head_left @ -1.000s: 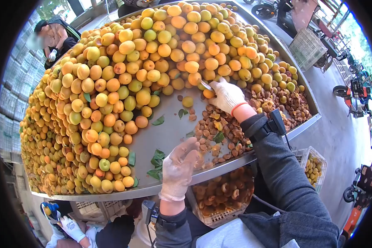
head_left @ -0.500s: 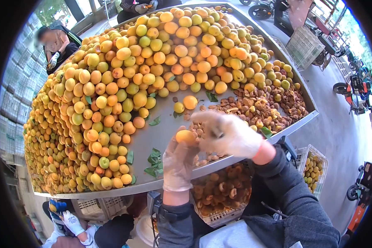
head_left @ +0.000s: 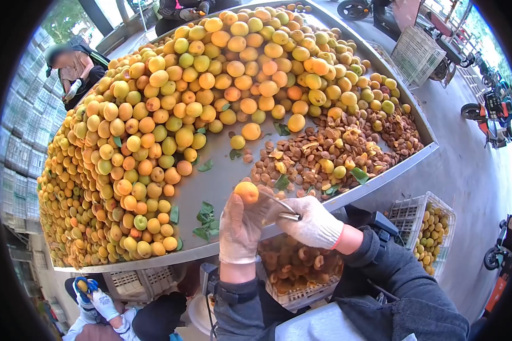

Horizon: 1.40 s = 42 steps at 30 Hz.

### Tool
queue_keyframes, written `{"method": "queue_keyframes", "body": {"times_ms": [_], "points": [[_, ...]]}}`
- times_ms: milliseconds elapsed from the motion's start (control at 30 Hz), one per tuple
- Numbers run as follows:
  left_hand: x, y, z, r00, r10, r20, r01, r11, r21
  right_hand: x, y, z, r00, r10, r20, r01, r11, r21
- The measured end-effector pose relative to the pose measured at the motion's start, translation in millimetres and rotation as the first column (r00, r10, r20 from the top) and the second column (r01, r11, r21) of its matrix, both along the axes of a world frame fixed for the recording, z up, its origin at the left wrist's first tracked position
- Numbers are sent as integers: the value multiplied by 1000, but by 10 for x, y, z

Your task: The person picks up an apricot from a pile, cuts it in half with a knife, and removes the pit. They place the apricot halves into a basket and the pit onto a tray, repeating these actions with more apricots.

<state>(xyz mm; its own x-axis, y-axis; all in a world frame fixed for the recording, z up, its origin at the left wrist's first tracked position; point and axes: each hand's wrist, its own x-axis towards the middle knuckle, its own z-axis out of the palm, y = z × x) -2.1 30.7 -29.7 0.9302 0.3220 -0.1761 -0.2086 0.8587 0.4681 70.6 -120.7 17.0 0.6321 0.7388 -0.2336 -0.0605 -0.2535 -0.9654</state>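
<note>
Near the front edge of the table, my gloved left hand (head_left: pixel 239 230) is closed around a yellow-orange apricot (head_left: pixel 246 192). My gloved right hand (head_left: pixel 314 223) grips a slim metal tool (head_left: pixel 289 215), whose shaft reaches toward the left fingers just right of the fruit. Whether its tip touches the apricot cannot be made out. Behind my hands lies a heap of brown apricot pits (head_left: pixel 296 162) with a few yellow fruit pieces. Below the table edge, a crate (head_left: pixel 301 295) holds opened apricots (head_left: pixel 296 264).
A large mound of whole apricots (head_left: pixel 210 74) covers much of the metal table (head_left: pixel 202 176), with green leaves (head_left: pixel 206 219) near its front. At right stands a crate of apricots (head_left: pixel 432 233). Another person's gloved hand (head_left: pixel 103 304) shows at lower left; other people sit around the table.
My right hand has come down from over the pit heap, and its metal tool now points at the left hand. The apricot stays in my left hand. The view has shifted slightly.
</note>
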Motion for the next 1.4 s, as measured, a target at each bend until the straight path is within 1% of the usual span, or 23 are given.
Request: {"method": "queue_keyframes", "body": {"times_ms": [33, 67, 100, 200, 300, 367, 500, 567, 633, 667, 733, 800, 833, 900, 933, 1000, 1133, 1200, 1233, 1267, 1300, 1333, 1400], "points": [[-4, -19, 20, 1000, 0, -3, 0, 1000, 0, -7, -5, -25, 997, 23, 77, -22, 1000, -17], [-7, -42, 39, 1000, -14, -6, 14, 996, 86, -15, -16, -45, 987, 45, 152, -39, 999, -37], [-7, -66, 61, 1000, -28, -9, 29, 985, 171, -12, -24, -57, 988, 40, 150, -34, 999, -38], [7, -178, 148, 999, -29, -43, 39, 967, 251, 7, -37, -94, 977, 29, 212, -20, 999, -46], [3, -223, 158, 995, -32, -98, 59, 956, 288, -14, -35, -133, 956, 9, 292, 8, 998, -58], [5, -243, 165, 995, -20, -97, 47, 957, 287, -19, -26, -93, 945, 11, 328, 33, 991, -129], [-21, -235, 110, 995, -6, -104, 39, 946, 323, -61, -12, -166, 923, -8, 384, 45, 995, -87], [-29, -209, 72, 994, -9, -110, 49, 929, 367, -70, -6, -185, 885, 9, 465, 69, 986, -150], [-25, -229, 134, 993, -16, -115, 62, 910, 410, -43, 1, -196, 902, 37, 430, 54, 979, -197], [-35, -278, 206, 988, 25, -150, 47, 886, 461, -22, 1, -202, 917, 62, 395, 39, 969, -243], [-34, -313, 281, 981, 64, -183, 38, 861, 508, 17, -5, -262, 928, 80, 364, 8, 972, -235], [-39, -312, 293, 956, 97, -275, 127, 710, 693, 40, -22, -288, 938, 105, 331, -29, 974, -226], [-39, -320, 270, 957, 101, -272, 122, 710, 694, 73, -35, -284, 942, 120, 315, -53, 975, -214], [-40, -353, 212, 982, 116, -148, 8, 757, 653, 102, -33, -270, 943, 136, 304, -76, 976, -202], [-32, -345, 224, 982, 120, -144, 3, 758, 652, 78, -23, -265, 935, 83, 345, -31, 988, -154], [-48, -314, 284, 986, 77, -151, 12, 857, 515, 52, 2, -241, 925, 35, 378, 5, 995, -104], [-69, -290, 214, 968, 34, -247, 92, 872, 481, 26, 25, -285, 885, 37, 464, 31, 990, -139], [-64, -318, 281, 960, 167, -227, 60, 666, 744, 24, 29, -295, 868, 38, 495, 33, 991, -133], [-43, -290, 296, 959, 166, -230, 62, 668, 741, 58, 43, -262, 878, 78, 472, 7, 985, -175], [-41, -248, 306, 961, 248, -119, 53, 257, 965, 48, 34, -252, 890, 114, 441, -17, 976, -219], [-40, -230, 309, 964, 264, 22, 36, -214, 976, 36, 25, -302, 894, 110, 435, -12, 975, -222], [-36, -240, 306, 965, 260, 23, 34, -214, 976, 52, 29, -384, 904, 100, 416, -24, 983, -183], [-42, -261, 294, 970, 237, -47, 28, 84, 996, 38, 34, -386, 914, 88, 397, -35, 990, -140]]}}
